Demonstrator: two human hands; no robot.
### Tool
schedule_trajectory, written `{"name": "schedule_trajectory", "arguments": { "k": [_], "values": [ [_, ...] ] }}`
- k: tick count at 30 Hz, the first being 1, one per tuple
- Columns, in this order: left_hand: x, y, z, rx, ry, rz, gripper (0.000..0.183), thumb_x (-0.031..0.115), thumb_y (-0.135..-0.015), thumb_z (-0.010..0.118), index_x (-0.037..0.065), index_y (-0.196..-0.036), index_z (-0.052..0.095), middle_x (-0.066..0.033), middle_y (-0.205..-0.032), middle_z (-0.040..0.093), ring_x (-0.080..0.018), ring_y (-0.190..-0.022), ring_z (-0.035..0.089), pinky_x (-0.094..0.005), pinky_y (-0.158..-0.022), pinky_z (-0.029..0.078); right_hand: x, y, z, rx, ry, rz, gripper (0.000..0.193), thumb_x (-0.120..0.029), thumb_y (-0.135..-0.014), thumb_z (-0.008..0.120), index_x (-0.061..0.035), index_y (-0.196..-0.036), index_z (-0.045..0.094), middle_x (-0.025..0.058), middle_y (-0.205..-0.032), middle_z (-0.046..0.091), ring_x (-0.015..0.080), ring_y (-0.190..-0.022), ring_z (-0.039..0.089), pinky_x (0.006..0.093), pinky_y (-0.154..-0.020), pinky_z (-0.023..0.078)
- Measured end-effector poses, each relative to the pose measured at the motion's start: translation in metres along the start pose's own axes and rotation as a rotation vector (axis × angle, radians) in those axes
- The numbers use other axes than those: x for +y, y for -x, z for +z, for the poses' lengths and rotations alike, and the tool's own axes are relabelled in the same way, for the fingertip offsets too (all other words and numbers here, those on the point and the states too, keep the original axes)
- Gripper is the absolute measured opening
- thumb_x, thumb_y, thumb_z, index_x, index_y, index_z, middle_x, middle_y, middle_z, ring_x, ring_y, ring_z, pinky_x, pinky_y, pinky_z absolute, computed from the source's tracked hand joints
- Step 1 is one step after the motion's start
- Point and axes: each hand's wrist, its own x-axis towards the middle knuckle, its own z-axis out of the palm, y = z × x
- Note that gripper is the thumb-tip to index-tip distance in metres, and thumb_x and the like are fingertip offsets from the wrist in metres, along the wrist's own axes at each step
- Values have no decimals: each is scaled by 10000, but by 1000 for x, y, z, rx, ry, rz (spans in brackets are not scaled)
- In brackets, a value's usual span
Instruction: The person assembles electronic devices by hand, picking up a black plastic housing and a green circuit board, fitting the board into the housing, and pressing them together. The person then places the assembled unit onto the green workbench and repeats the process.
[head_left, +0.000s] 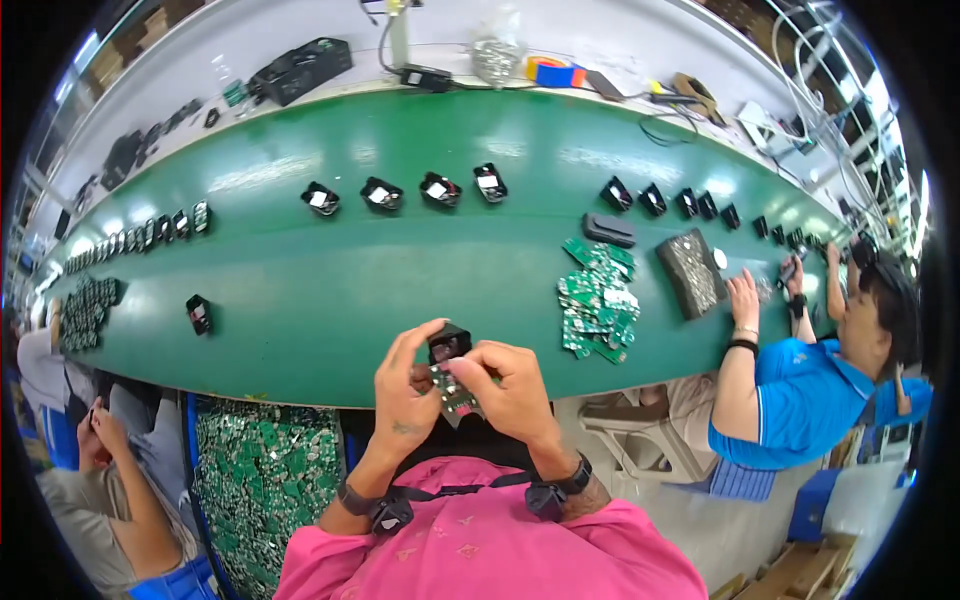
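Note:
Just over the table's near edge, my left hand (405,390) is closed around a small black plastic housing (449,340). My right hand (510,390) closes in from the other side, its thumb and fingers pinching a small green circuit board (455,398) at the housing's lower end. Fingers cover much of the joint between them, so I cannot tell how far the board sits inside. Ahead stand several open black housings with white patches, the closest one (440,189) beyond my hands. Another housing (199,314) lies alone to the left.
A heap of green circuit boards (598,300) lies right of my hands, beside a black case (609,230) and a dark speckled block (690,272). A bin of boards (265,490) stands below at left. A co-worker in blue (800,400) works at right; others sit at left.

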Motion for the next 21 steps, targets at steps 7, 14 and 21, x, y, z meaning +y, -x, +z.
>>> {"name": "schedule_trajectory", "arguments": {
  "k": [7, 14, 21],
  "values": [
    [0, -4, 7, 86, 13, 51, 529, -91, -872, 559, 44, -1384, 566, -157, -1217, 643, -173, -989, 661, -284, -831, 548, -10, 6, 1, -32, 112, -94, 144, -86, -904, 709, 34, -832, 674, 68, -696, 610, 118, -586, 558, 282, -524, 426],
    [23, 1, 2, 2, 180, -50, 587, -149, -888, 472, 19, -1451, 478, -92, -1273, 584, -108, -1038, 607, -255, -859, 525, -3, 5, 7, 166, 270, -108, 161, -96, -914, 709, 15, -809, 659, 93, -676, 610, 174, -551, 559, 332, -508, 422],
    [25, 2, -7, -13, 213, -147, 402, 68, -987, 545, 34, -1386, 515, -96, -1191, 629, -66, -763, 619, -208, -574, 491, 4, 5, 16, 195, 383, -161, 261, -132, -907, 734, 5, -732, 598, 94, -627, 573, 196, -515, 536, 330, -485, 402]
  ]
}}
